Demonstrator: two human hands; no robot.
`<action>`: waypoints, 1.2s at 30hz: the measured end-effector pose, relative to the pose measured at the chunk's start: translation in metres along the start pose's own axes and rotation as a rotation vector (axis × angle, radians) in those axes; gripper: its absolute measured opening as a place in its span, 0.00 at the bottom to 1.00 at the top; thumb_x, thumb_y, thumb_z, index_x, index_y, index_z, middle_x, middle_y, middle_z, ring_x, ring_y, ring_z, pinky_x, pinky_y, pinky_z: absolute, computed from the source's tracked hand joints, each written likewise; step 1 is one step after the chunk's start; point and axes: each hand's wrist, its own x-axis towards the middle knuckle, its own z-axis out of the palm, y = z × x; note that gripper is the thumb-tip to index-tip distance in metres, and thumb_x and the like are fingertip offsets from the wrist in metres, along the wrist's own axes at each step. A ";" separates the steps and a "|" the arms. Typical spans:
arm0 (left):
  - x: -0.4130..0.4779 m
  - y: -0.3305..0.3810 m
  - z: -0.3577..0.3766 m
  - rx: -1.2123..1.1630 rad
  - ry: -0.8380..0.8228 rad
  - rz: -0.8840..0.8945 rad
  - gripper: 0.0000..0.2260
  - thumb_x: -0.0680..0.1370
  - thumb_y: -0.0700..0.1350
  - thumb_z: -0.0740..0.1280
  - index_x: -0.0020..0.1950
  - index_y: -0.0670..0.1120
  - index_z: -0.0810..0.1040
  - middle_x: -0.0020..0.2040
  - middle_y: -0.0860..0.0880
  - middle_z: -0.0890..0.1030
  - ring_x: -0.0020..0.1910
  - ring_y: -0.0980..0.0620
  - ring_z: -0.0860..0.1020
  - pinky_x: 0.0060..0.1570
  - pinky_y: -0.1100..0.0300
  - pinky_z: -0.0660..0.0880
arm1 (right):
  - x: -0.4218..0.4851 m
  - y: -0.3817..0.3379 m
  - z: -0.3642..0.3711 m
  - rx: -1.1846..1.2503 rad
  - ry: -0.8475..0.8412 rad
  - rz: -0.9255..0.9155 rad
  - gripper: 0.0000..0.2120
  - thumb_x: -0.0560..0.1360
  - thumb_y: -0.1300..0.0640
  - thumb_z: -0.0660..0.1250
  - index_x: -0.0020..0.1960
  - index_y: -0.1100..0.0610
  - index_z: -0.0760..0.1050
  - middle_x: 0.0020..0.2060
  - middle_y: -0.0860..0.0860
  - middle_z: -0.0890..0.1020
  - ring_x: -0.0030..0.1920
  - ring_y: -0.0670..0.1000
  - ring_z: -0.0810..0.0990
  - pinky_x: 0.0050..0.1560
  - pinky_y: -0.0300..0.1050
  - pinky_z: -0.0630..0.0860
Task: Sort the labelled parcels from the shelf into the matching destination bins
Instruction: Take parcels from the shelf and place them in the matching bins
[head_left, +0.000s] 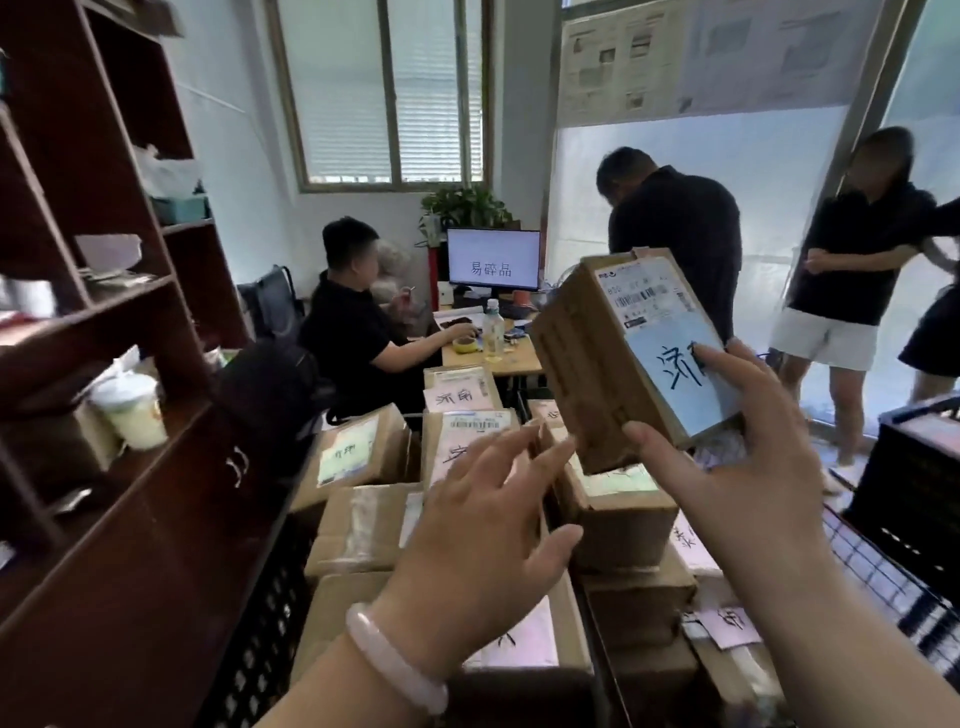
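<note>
One tall brown shelf (130, 322) fills the left side. Below centre a pile of labelled cartons (363, 525) sits packed in a black crate (260, 649), and a second black crate (919, 493) stands at the right edge. The parcel (597, 364) is up in the air above the pile — long axis steep, top tipped away and to the left, label face toward the camera. Right hand (748, 457) holds it from below-right, with the thumb pressed on the blue label (680, 384) and covering part of the handwriting. Left hand (488, 514) is spread wide and holds nothing. It sits just below-left of the parcel's lower corner — cannot tell if it touches. Judgement: label-reading step. The carrying right hand is nearer the right-edge crate, so a drop there looks like a short swing right.
</note>
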 end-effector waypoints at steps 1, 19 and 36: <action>-0.005 -0.010 -0.007 0.025 0.010 -0.039 0.31 0.75 0.67 0.57 0.76 0.69 0.49 0.78 0.62 0.55 0.76 0.61 0.47 0.71 0.62 0.43 | 0.000 -0.010 0.009 0.027 -0.022 -0.022 0.36 0.61 0.35 0.71 0.67 0.39 0.68 0.72 0.43 0.67 0.70 0.41 0.64 0.63 0.40 0.68; -0.135 -0.165 -0.102 0.141 -0.045 -0.397 0.31 0.75 0.59 0.69 0.76 0.59 0.66 0.76 0.52 0.65 0.76 0.51 0.59 0.71 0.47 0.64 | -0.100 -0.119 0.142 0.002 -0.340 0.096 0.32 0.62 0.36 0.73 0.64 0.29 0.66 0.73 0.41 0.64 0.72 0.44 0.60 0.66 0.36 0.55; -0.139 -0.180 -0.098 0.073 -0.132 -0.296 0.31 0.77 0.64 0.61 0.78 0.65 0.53 0.79 0.58 0.53 0.78 0.56 0.47 0.74 0.51 0.56 | -0.089 -0.122 0.189 -0.823 -0.579 0.092 0.43 0.68 0.24 0.55 0.77 0.42 0.51 0.77 0.51 0.57 0.75 0.59 0.51 0.71 0.60 0.50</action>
